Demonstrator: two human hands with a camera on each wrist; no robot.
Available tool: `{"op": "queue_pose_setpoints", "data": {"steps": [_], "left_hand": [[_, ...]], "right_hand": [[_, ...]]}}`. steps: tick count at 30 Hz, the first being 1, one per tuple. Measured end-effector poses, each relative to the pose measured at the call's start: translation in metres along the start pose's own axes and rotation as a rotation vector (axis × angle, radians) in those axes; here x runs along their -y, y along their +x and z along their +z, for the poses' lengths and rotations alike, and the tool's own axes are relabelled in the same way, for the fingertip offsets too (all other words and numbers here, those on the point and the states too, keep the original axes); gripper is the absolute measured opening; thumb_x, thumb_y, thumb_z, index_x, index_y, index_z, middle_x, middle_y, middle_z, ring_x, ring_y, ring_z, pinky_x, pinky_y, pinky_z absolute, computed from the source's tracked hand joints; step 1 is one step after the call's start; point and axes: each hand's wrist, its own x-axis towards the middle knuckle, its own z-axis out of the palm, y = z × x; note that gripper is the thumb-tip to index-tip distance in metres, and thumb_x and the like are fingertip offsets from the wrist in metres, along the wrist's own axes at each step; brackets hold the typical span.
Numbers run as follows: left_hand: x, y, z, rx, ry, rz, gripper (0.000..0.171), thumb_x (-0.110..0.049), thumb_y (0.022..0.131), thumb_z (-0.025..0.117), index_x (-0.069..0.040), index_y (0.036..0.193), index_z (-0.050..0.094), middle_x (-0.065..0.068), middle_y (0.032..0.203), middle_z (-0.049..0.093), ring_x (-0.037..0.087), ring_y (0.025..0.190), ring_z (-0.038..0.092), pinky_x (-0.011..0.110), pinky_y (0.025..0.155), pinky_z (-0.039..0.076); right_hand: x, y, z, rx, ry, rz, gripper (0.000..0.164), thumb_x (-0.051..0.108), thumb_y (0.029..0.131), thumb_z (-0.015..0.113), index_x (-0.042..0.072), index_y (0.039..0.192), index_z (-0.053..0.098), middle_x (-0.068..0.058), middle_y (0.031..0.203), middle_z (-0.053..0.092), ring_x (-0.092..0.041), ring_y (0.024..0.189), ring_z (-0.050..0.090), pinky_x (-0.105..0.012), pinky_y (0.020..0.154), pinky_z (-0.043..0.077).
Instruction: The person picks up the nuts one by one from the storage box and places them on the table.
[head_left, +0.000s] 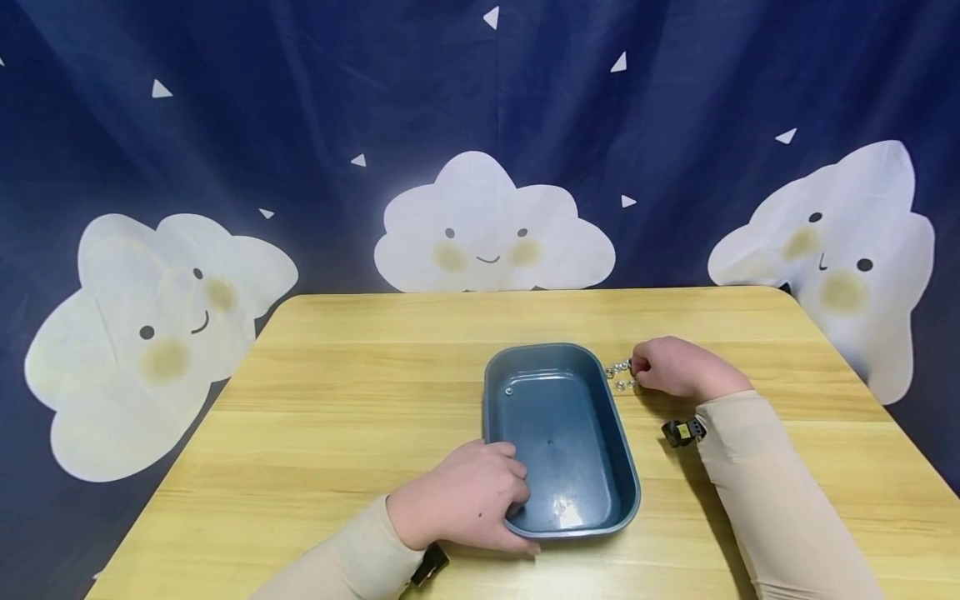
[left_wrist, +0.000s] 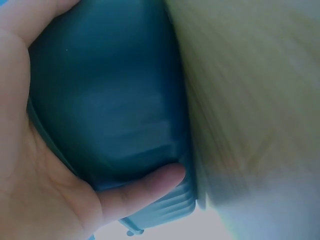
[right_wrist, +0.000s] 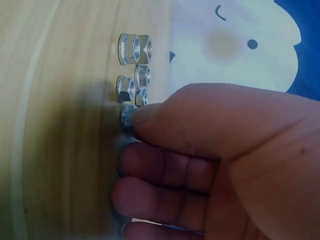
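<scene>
A dark blue plastic tray [head_left: 577,467] rests on the table. My left hand [head_left: 472,496] grips its near left corner, fingers curled over the rim and thumb [left_wrist: 150,187] along the outer wall. One small nut [head_left: 509,391] lies inside, toward the far left. Beyond the tray's right side, my right hand [head_left: 682,367] is down at a cluster of shiny metal flange nuts [right_wrist: 129,49]. Its thumb tip is on the nearest flange nut [right_wrist: 127,118], with the fingers curled in beside it. That nut is partly hidden by the thumb.
The light wood table [head_left: 360,400] extends around the tray on all sides. Behind its far edge hangs a dark blue curtain [head_left: 322,100] with white clouds. A small black device [head_left: 684,431] is strapped at the right wrist.
</scene>
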Motion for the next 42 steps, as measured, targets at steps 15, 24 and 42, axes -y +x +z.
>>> {"op": "queue_pose_setpoints", "data": {"steps": [15, 24, 42], "left_hand": [[-0.001, -0.001, -0.005, 0.046, 0.002, -0.026, 0.052, -0.075, 0.073, 0.07, -0.03, 0.058, 0.051, -0.02, 0.062, 0.034, 0.007, 0.063, 0.03, 0.021, 0.051, 0.024], [-0.001, -0.001, -0.007, 0.055, -0.005, -0.033, 0.051, -0.076, 0.074, 0.07, -0.03, 0.059, 0.052, -0.02, 0.061, 0.034, 0.006, 0.063, 0.031, 0.021, 0.051, 0.024], [-0.001, -0.001, -0.006, 0.046, -0.023, -0.021, 0.052, -0.075, 0.074, 0.07, -0.03, 0.057, 0.05, -0.02, 0.06, 0.035, 0.006, 0.062, 0.03, 0.021, 0.049, 0.024]], "right_hand": [[0.027, -0.006, -0.015, -0.118, -0.001, -0.029, 0.011, 0.012, 0.091, 0.058, 0.018, 0.084, 0.063, 0.006, 0.073, 0.056, -0.014, 0.066, 0.05, -0.035, 0.065, 0.041], [0.073, -0.017, -0.031, -0.15, -0.02, -0.089, 0.011, 0.017, 0.094, 0.063, 0.021, 0.085, 0.062, 0.009, 0.072, 0.055, -0.012, 0.066, 0.05, -0.035, 0.066, 0.042], [0.136, -0.021, -0.023, -0.291, -0.086, -0.346, 0.006, 0.022, 0.092, 0.07, 0.021, 0.097, 0.068, 0.008, 0.094, 0.059, -0.006, 0.072, 0.055, -0.034, 0.071, 0.05]]}}
